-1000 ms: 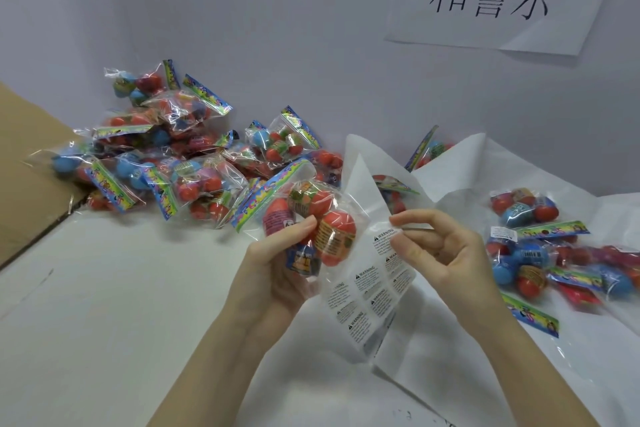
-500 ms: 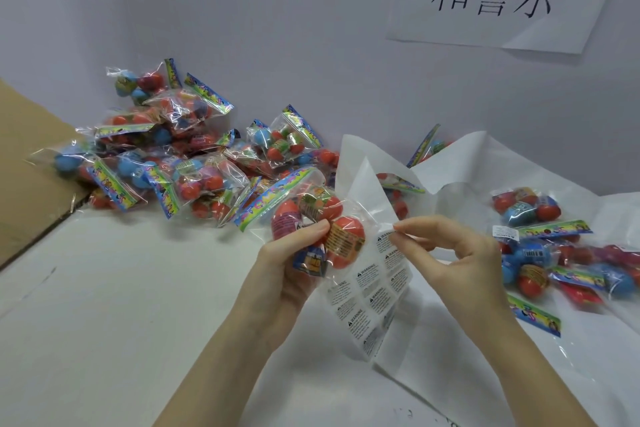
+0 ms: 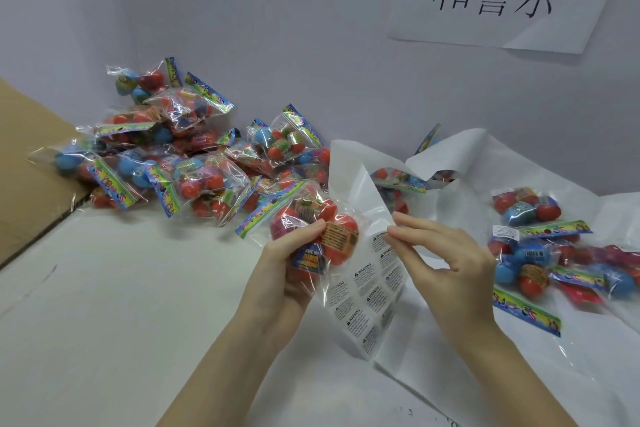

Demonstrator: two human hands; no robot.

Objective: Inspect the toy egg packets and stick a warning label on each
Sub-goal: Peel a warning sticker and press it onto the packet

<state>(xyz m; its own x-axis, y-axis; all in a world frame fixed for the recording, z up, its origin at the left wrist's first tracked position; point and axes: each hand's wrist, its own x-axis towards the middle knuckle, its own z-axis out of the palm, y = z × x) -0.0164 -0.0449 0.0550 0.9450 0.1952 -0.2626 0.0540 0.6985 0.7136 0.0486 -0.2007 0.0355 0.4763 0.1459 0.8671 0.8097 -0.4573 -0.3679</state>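
Head view: both hands at work over a white table (image 3: 104, 305)
Left hand (image 3: 287, 274) grasps a toy egg packet (image 3: 311, 229) at centre, thumb across its front; right hand (image 3: 446, 260) at 3 o'clock of it pinches a label at the top of the warning label sheet (image 3: 367, 291). Unlabelled packets (image 3: 180, 156) heap at 10 o'clock, labelled packets (image 3: 540, 246) lie at 3 o'clock

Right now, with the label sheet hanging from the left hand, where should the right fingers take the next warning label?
Take the topmost warning label at its upper right corner, coming in from the right, probably. The label sheet hangs tilted below the toy egg packet in the left hand, so that edge is free. The right hand already pinches there with thumb and forefinger.
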